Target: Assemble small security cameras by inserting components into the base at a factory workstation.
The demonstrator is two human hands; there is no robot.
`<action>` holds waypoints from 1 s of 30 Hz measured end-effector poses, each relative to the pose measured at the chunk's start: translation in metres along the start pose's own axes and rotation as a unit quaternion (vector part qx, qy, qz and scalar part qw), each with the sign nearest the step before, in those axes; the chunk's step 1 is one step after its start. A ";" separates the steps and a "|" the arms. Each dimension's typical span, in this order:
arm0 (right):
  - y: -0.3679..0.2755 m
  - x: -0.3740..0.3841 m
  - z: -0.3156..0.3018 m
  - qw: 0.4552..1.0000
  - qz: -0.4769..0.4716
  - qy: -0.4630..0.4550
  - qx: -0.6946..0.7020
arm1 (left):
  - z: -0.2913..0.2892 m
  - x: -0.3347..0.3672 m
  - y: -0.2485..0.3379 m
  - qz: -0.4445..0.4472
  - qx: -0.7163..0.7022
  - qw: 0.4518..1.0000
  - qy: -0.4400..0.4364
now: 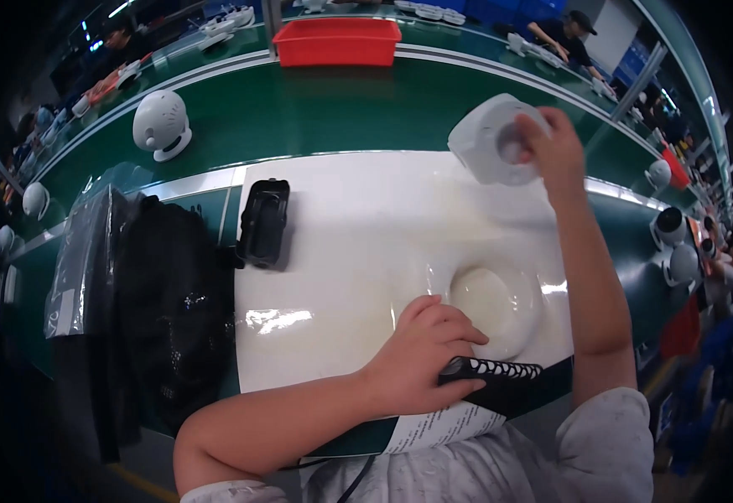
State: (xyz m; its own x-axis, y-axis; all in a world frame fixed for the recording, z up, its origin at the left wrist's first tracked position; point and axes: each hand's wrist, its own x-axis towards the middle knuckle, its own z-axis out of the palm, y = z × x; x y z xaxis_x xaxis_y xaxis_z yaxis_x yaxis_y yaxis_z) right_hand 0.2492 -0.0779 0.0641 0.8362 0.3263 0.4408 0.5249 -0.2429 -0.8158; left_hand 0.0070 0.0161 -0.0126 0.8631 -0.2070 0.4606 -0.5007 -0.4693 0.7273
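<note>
White plastic is filling the grip of the right hand (558, 151): the shell (477, 138) is showing over the far edge of the table (622, 235), toward its right corner, and how high it is being held, I cannot tell. The step in hand is seemingly one of carrying or turning the shell, with the right arm reaching out at full stretch. The next move is probably calling for a steady hold and a clear path around the shell, whichever way it is going. The right grip is closing on the shell, its fingers curling at the round opening; the hand is blurring slightly. The left hand (421, 348) is lying by the near edge, its grip partly spread, with thumb and fingers straddling the end of a black strip (492, 369); whether it is pinching the strip or only resting there, I cannot tell. Its fingertips are lying at the rim of a round dish (527, 306), which is sitting on the white mat (341, 251) to the right. A black tray (264, 225) is standing near the mat's far left corner, while a black bag (169, 310) is lying along the table's left side.
</note>
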 end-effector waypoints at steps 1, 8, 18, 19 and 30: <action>-0.002 -0.015 -0.021 0.992 0.014 -0.001 0.124 | 0.002 0.000 0.004 0.016 -0.004 1.000 0.002; -0.045 -0.125 -0.078 0.932 0.138 -0.103 0.319 | 0.002 -0.010 0.028 0.043 -0.164 0.984 -0.062; -0.028 -0.173 -0.072 0.811 0.211 -0.120 0.533 | 0.002 -0.008 0.038 -0.053 -0.187 0.980 -0.044; -0.031 -0.180 -0.072 0.790 0.215 -0.086 0.568 | 0.000 -0.010 0.039 -0.091 -0.194 0.977 -0.015; -0.014 -0.254 -0.069 0.930 0.098 -0.101 0.339 | 0.003 -0.007 0.036 -0.166 -0.250 0.953 0.038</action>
State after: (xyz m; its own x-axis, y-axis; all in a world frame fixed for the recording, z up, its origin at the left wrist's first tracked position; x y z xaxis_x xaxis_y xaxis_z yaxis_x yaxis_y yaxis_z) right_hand 0.0400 -0.2201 -0.0105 0.8222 0.5182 0.2354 0.0869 0.2944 -0.9517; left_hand -0.0173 -0.0024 0.0087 0.9817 -0.0474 0.1843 -0.1857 -0.0266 0.9823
